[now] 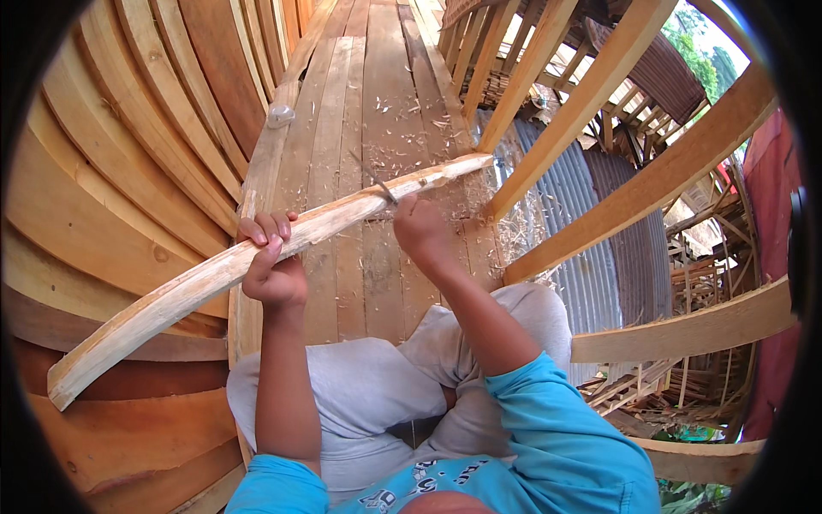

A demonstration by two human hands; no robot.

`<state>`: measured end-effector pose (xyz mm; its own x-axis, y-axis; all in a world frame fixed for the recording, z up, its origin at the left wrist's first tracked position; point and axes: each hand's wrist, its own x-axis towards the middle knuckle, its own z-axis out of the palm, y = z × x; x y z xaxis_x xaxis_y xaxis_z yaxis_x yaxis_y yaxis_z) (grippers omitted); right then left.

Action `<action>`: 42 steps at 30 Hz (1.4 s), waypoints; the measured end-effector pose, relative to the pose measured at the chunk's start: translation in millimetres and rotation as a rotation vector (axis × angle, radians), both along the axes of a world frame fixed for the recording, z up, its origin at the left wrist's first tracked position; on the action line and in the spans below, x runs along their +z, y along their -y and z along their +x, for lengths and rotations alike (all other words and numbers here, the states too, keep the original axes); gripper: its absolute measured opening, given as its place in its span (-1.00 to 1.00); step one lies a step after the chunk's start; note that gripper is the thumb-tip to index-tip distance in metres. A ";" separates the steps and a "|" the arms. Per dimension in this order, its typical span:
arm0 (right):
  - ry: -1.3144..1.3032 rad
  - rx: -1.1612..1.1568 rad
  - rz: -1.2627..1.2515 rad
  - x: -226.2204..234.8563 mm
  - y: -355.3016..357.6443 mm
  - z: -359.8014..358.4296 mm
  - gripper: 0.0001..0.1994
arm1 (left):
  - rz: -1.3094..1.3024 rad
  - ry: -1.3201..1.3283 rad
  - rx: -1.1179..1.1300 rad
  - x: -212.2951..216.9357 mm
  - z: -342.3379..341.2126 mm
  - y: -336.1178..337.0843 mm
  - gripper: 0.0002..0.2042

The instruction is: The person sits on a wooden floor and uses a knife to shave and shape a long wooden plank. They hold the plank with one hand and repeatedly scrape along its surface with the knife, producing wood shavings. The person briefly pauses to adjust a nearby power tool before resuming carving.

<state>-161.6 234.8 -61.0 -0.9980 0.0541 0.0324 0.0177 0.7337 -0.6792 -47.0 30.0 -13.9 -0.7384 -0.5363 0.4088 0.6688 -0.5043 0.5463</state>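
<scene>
Shaving a curved wooden rib (257, 257) over the plank deck (360, 103).
Left hand (272, 265) clenched around rib's middle; right hand (421, 231) fisted on small blade (377, 184) nearer upper-right end; long axis lower-left to upper-right.

Platform of pale wooden floor planks (368, 103) strewn with light curly wood shavings (402, 107), plus a small clear plastic piece (280, 115) at its left edge

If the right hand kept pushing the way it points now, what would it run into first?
The right hand points up the curved wooden strip, tool blade against it. Straight on, it would probably follow the strip to its splintered far end, then meet the slanted beam; depth is unclear.
</scene>
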 end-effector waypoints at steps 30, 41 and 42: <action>0.078 -0.287 -0.008 -49.2 -73.2 -68.6 -0.48 | -0.024 0.015 -0.064 1.8 -1.7 -7.7 -0.79; -0.013 -0.087 -0.067 -21.9 10.3 -12.8 -0.44 | 0.072 0.079 0.096 -0.1 0.1 -3.6 -0.80; -0.007 -0.189 -0.057 -31.0 -13.9 -28.6 -0.44 | 0.075 0.082 0.092 3.0 -0.6 -8.4 -0.80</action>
